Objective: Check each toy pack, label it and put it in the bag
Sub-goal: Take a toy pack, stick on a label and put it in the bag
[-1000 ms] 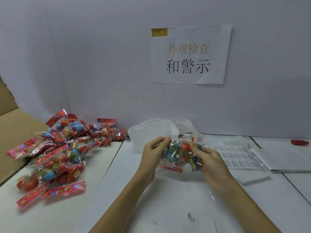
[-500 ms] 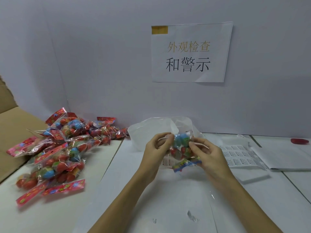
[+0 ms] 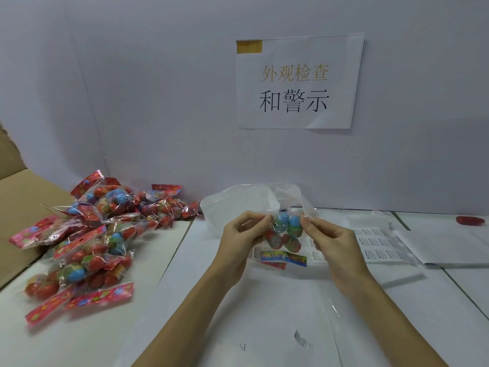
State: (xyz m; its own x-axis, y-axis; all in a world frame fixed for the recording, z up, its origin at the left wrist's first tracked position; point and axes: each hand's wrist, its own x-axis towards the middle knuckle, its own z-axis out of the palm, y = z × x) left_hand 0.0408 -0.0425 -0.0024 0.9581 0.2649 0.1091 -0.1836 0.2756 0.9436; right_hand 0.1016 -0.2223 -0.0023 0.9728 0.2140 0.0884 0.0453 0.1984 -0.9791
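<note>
Both hands, left (image 3: pixel 244 235) and right (image 3: pixel 329 238), pinch the clear crinkly pack of coloured toy eggs (image 3: pixel 284 231); turn it slowly, probably checking seams, keeping fingertips off the print.

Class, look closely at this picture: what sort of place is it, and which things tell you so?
Probably a packing or inspection bench in a small factory. A printed sign on the wall marks the station, a heap of identical toy packs waits at the left, and a label sheet lies ready by the clear bag.

Label sheet (image 3: pixel 378 245) print too small
</note>
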